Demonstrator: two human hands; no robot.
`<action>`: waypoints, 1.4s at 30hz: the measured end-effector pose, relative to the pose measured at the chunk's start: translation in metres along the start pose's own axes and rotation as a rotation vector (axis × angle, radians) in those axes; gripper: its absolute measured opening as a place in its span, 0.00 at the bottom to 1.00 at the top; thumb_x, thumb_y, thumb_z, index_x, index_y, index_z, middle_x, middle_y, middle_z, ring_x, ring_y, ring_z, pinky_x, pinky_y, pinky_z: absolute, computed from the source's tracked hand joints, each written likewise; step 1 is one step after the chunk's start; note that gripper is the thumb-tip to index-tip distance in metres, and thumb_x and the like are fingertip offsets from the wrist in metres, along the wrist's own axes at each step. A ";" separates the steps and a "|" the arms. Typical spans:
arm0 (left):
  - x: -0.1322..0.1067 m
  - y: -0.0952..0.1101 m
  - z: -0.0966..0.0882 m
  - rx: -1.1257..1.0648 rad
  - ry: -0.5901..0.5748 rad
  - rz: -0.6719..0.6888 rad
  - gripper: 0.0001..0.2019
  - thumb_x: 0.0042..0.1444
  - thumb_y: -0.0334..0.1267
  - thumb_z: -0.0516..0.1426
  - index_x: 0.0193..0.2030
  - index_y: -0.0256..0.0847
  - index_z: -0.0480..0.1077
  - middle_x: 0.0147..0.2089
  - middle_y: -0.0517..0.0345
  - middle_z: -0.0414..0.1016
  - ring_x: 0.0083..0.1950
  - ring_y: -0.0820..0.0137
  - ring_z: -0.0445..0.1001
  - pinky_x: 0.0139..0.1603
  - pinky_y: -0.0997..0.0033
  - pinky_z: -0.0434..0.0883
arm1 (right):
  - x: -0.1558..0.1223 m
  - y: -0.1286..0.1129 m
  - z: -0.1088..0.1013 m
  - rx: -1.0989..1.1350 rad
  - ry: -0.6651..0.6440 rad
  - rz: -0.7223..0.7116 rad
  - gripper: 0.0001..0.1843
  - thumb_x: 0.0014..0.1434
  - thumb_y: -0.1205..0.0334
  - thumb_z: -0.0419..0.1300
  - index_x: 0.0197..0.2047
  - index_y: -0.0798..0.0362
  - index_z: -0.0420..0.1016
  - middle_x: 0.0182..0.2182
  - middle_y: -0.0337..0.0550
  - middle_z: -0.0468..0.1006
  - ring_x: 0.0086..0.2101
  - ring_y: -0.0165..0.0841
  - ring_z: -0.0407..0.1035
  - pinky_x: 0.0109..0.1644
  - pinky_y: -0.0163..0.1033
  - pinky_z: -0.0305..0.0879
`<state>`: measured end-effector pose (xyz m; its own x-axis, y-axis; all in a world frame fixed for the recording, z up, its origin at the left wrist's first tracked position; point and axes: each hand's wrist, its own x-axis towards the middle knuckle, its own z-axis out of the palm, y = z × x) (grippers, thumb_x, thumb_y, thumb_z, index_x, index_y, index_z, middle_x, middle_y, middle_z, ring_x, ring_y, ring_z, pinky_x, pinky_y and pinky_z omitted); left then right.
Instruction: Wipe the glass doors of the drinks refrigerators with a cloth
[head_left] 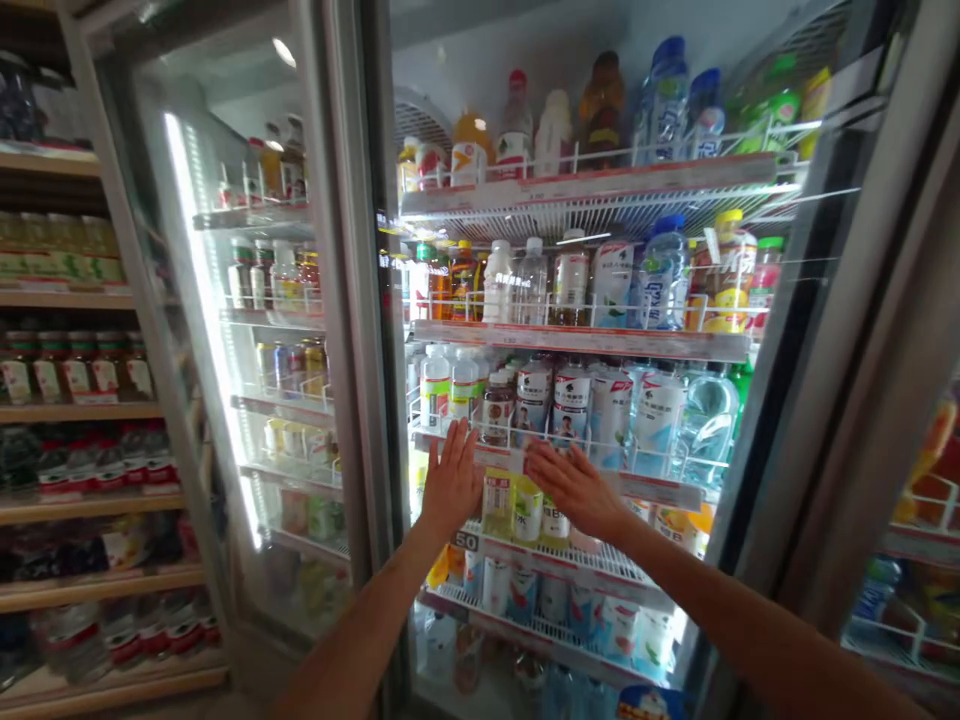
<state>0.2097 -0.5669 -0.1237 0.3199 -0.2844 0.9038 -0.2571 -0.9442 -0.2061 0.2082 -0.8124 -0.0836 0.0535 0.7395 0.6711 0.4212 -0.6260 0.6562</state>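
Both my hands are raised in front of a lit drinks fridge, palms toward it. My left hand (450, 480) is open with its fingers stretched upward, just below a white-and-green labelled bottle (463, 385). Beside it, my right hand (577, 490) is open too, fingers extended and slanting left across a shelf edge (667, 491). Neither hand holds anything. Whether they touch the glass door (480, 60) cannot be made out. Between the hands are yellow-green drinks (527, 510), partly covered by the right hand. A small dark bottle (497, 410) stands just above them.
Rows of bottles fill several wire-fronted shelves, including a blue-capped bottle (666, 275). Left of a metal door frame (337, 300) is another lit fridge section (277, 330). Wooden shelves (90, 412) with bottles stand at far left. More drinks (877, 590) show at the right edge.
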 end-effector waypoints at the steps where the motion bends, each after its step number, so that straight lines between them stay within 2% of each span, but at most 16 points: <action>1: -0.001 -0.008 0.000 0.005 0.009 0.002 0.28 0.62 0.39 0.45 0.67 0.33 0.45 0.67 0.41 0.53 0.70 0.62 0.44 0.68 0.52 0.47 | 0.007 -0.004 0.004 0.017 -0.014 -0.029 0.21 0.57 0.70 0.52 0.54 0.52 0.67 0.60 0.45 0.62 0.65 0.34 0.43 0.69 0.51 0.32; 6: -0.005 -0.046 -0.002 0.007 0.027 -0.037 0.28 0.62 0.41 0.46 0.67 0.34 0.45 0.67 0.41 0.53 0.71 0.62 0.43 0.68 0.51 0.48 | 0.045 -0.021 0.024 0.014 0.026 0.220 0.25 0.58 0.68 0.52 0.59 0.52 0.62 0.62 0.49 0.58 0.65 0.37 0.42 0.68 0.56 0.30; 10: -0.006 -0.073 -0.001 0.006 0.044 -0.037 0.29 0.62 0.40 0.46 0.68 0.35 0.44 0.67 0.41 0.52 0.70 0.62 0.44 0.68 0.51 0.47 | 0.072 -0.039 0.042 0.065 -0.025 -0.015 0.22 0.58 0.68 0.53 0.56 0.53 0.65 0.62 0.47 0.59 0.64 0.36 0.45 0.68 0.53 0.36; 11: -0.007 -0.079 -0.001 0.011 0.054 -0.041 0.29 0.62 0.40 0.46 0.68 0.35 0.44 0.67 0.41 0.52 0.70 0.62 0.44 0.68 0.51 0.47 | 0.081 -0.042 0.046 0.071 -0.029 -0.038 0.21 0.58 0.67 0.52 0.56 0.53 0.65 0.62 0.46 0.60 0.64 0.35 0.46 0.68 0.53 0.36; 15: -0.012 -0.103 0.000 0.009 0.085 -0.063 0.28 0.63 0.40 0.46 0.68 0.35 0.44 0.67 0.40 0.52 0.70 0.62 0.43 0.68 0.50 0.46 | 0.123 -0.052 0.060 0.059 0.022 0.165 0.23 0.59 0.68 0.50 0.58 0.55 0.62 0.63 0.50 0.57 0.64 0.39 0.46 0.67 0.58 0.34; 17: -0.015 -0.113 0.000 -0.006 0.101 -0.065 0.29 0.63 0.40 0.46 0.68 0.35 0.43 0.67 0.40 0.52 0.71 0.63 0.43 0.68 0.52 0.45 | 0.139 -0.060 0.069 0.052 0.048 0.126 0.21 0.60 0.69 0.50 0.57 0.56 0.64 0.62 0.50 0.58 0.64 0.39 0.48 0.68 0.57 0.35; 20: -0.021 -0.129 -0.001 -0.026 0.126 -0.063 0.29 0.62 0.40 0.47 0.68 0.35 0.44 0.67 0.40 0.51 0.71 0.64 0.42 0.69 0.53 0.44 | 0.161 -0.077 0.085 0.071 0.036 -0.061 0.17 0.61 0.68 0.49 0.52 0.56 0.68 0.61 0.46 0.60 0.62 0.37 0.51 0.68 0.52 0.40; 21: -0.023 -0.133 -0.001 -0.034 0.133 -0.064 0.29 0.62 0.40 0.47 0.68 0.35 0.44 0.67 0.40 0.51 0.71 0.64 0.43 0.69 0.53 0.44 | 0.169 -0.081 0.090 0.087 0.020 -0.059 0.17 0.61 0.68 0.49 0.53 0.56 0.67 0.62 0.46 0.60 0.63 0.37 0.50 0.68 0.53 0.41; 24: -0.025 -0.143 -0.002 -0.064 0.151 -0.072 0.29 0.62 0.39 0.47 0.68 0.35 0.43 0.68 0.40 0.50 0.70 0.62 0.44 0.69 0.52 0.45 | 0.187 -0.095 0.103 0.122 -0.023 0.110 0.22 0.61 0.68 0.49 0.58 0.56 0.62 0.64 0.50 0.54 0.64 0.41 0.46 0.66 0.59 0.41; 26: -0.026 -0.146 -0.001 -0.079 0.164 -0.076 0.30 0.62 0.39 0.47 0.68 0.35 0.43 0.68 0.40 0.49 0.70 0.62 0.44 0.69 0.52 0.45 | 0.187 -0.107 0.109 0.134 -0.040 0.113 0.22 0.61 0.67 0.49 0.58 0.57 0.62 0.64 0.51 0.54 0.64 0.41 0.46 0.66 0.58 0.44; 30: -0.028 -0.148 0.001 -0.108 0.150 -0.082 0.30 0.62 0.38 0.48 0.69 0.36 0.41 0.69 0.41 0.48 0.70 0.63 0.44 0.69 0.53 0.46 | 0.168 -0.122 0.110 0.161 -0.085 -0.144 0.17 0.62 0.66 0.48 0.53 0.57 0.68 0.59 0.45 0.64 0.62 0.35 0.53 0.66 0.48 0.51; 32: -0.028 -0.147 0.005 -0.131 0.134 -0.091 0.30 0.62 0.38 0.47 0.69 0.37 0.41 0.69 0.42 0.47 0.70 0.62 0.44 0.69 0.53 0.45 | 0.161 -0.115 0.105 0.141 -0.074 -0.094 0.18 0.62 0.67 0.48 0.54 0.55 0.66 0.60 0.44 0.63 0.62 0.34 0.51 0.67 0.50 0.47; 35: -0.023 -0.141 0.011 -0.165 0.132 -0.092 0.31 0.62 0.40 0.48 0.69 0.38 0.39 0.69 0.43 0.45 0.71 0.62 0.41 0.69 0.51 0.42 | 0.152 -0.096 0.093 0.088 -0.018 0.122 0.21 0.61 0.68 0.49 0.58 0.53 0.62 0.63 0.46 0.58 0.65 0.37 0.44 0.68 0.58 0.37; 36: -0.021 -0.137 0.014 -0.175 0.136 -0.087 0.32 0.62 0.40 0.48 0.69 0.39 0.39 0.70 0.43 0.45 0.71 0.62 0.41 0.69 0.50 0.42 | 0.146 -0.090 0.088 0.077 -0.006 0.140 0.21 0.61 0.68 0.50 0.58 0.53 0.62 0.63 0.47 0.58 0.65 0.37 0.42 0.68 0.59 0.34; 40: -0.010 -0.120 0.021 -0.214 0.154 -0.047 0.32 0.62 0.39 0.48 0.69 0.39 0.38 0.70 0.43 0.44 0.71 0.64 0.40 0.69 0.52 0.41 | 0.115 -0.070 0.063 -0.004 -0.022 0.022 0.20 0.60 0.67 0.51 0.56 0.52 0.65 0.62 0.42 0.59 0.65 0.33 0.41 0.69 0.53 0.28; 42: -0.005 -0.110 0.024 -0.235 0.156 -0.025 0.32 0.62 0.40 0.48 0.69 0.39 0.37 0.70 0.44 0.44 0.71 0.64 0.39 0.69 0.52 0.41 | 0.097 -0.055 0.048 -0.103 -0.006 0.115 0.20 0.61 0.65 0.51 0.57 0.51 0.64 0.62 0.42 0.60 0.66 0.33 0.40 0.69 0.53 0.25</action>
<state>0.2580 -0.4656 -0.1143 0.1893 -0.2148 0.9581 -0.4611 -0.8809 -0.1065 0.2338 -0.6941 -0.0712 0.1015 0.6626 0.7420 0.3171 -0.7285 0.6072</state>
